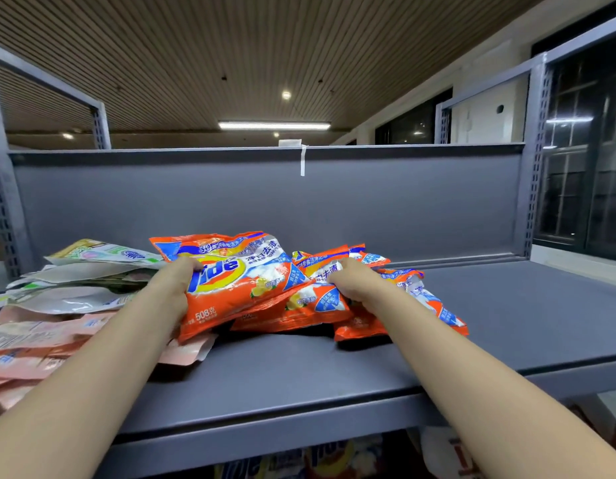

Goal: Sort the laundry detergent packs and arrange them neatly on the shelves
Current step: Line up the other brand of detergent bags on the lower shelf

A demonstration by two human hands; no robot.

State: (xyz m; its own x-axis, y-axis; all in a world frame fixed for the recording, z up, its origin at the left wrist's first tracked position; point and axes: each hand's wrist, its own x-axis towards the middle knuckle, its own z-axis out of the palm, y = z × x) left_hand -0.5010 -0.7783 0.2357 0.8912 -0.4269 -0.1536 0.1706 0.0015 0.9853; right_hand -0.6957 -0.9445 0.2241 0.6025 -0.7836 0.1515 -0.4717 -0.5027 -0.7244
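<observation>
Several orange Tide detergent packs lie overlapping on the grey metal shelf (334, 371). My left hand (173, 288) grips the left edge of the top orange pack (237, 274), the largest one, with its label facing up. My right hand (349, 280) grips a second orange pack (313, 300) in the middle of the pile. More orange packs (427, 299) stick out to the right, under my right forearm. Both forearms reach in over the shelf's front edge.
At the left, a stack of white and green pouches (92, 271) lies over pink pouches (30, 344). The shelf's grey back panel (265, 195) rises behind the pile, with perforated uprights (536, 160) at the sides. More detergent packs (299, 461) show on the shelf below.
</observation>
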